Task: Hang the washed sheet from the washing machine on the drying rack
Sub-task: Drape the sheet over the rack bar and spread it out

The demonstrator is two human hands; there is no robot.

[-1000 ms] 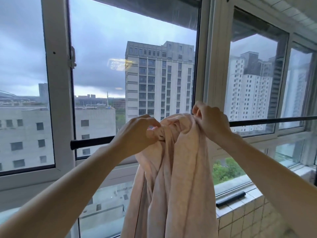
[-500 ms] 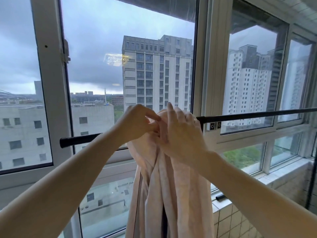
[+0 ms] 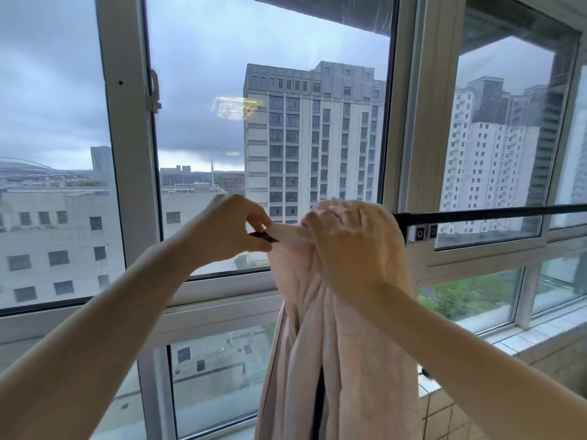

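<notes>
A pale pink sheet hangs bunched over a black drying rod that runs across the window at chest height. My left hand pinches a stretched edge of the sheet at the left of the bunch, with a dark bit of the rod showing under its fingers. My right hand grips the gathered cloth at the top of the bunch. The rod's left part is hidden behind my hands and the sheet.
Tall white-framed windows stand right behind the rod, with city buildings outside. A tiled sill runs below at the right. A small bracket with two round holes sits under the rod near the frame.
My left hand has drawn an edge of the sheet out to the left along the rod. My right hand has shifted onto the top of the bunch. The view has moved slightly.
</notes>
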